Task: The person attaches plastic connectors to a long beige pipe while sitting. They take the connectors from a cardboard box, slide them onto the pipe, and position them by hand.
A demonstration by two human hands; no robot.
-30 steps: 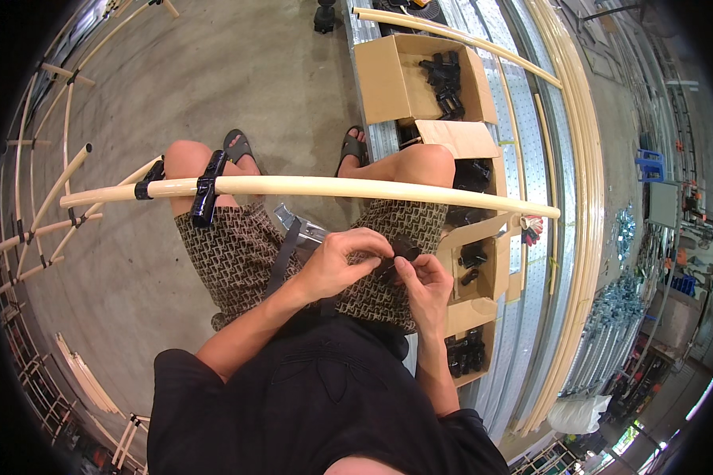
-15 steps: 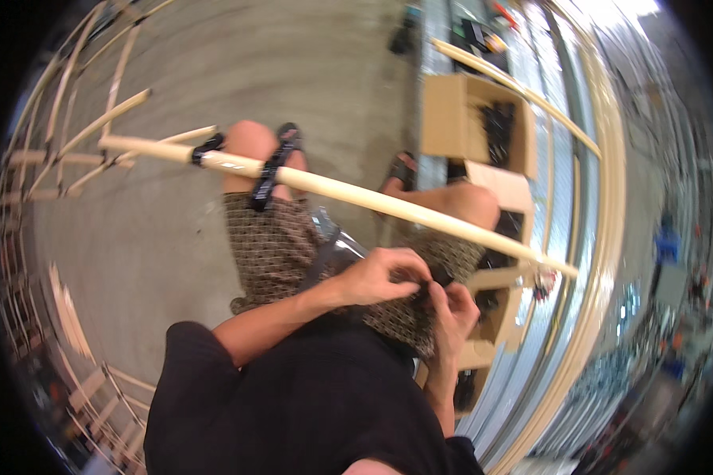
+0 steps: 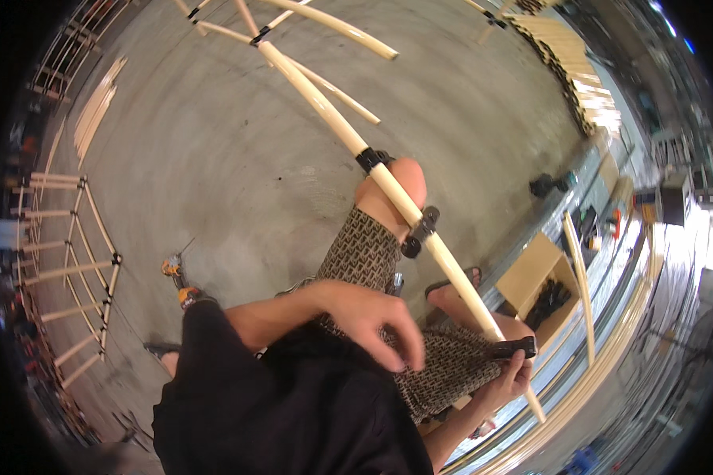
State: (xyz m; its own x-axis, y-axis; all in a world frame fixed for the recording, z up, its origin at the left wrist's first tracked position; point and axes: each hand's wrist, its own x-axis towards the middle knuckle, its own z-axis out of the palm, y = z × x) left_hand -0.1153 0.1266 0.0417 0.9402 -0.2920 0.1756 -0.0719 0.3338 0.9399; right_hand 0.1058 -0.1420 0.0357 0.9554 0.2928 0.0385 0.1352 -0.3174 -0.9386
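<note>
A long pale wooden pole (image 3: pixel 325 107) runs across my legs, sloping from the far middle to the near right. One black connector (image 3: pixel 368 159) is wrapped around it by my knee. A second black fitting (image 3: pixel 420 232), with two rounded ends, sits on the pole further down. Near the pole's right end my right hand (image 3: pixel 509 381) pinches another black fitting (image 3: pixel 515 348), held against or just beside the pole; contact is unclear. Over my lap, apart from the pole, my left hand (image 3: pixel 372 324) is slightly blurred, its fingers loosely curved and apart, with nothing in it.
An open cardboard box (image 3: pixel 531 277) of black parts stands at my right, beside long metal profiles. Pole frames with black joints (image 3: pixel 75 190) stand at left. A cordless drill (image 3: pixel 174 273) lies on the floor, and pole stock (image 3: pixel 586 87) is stacked far right.
My hands, together at a small black piece before, have parted. The right has brought a black fitting to the pole's near end; the left is empty. The whole view has turned.
</note>
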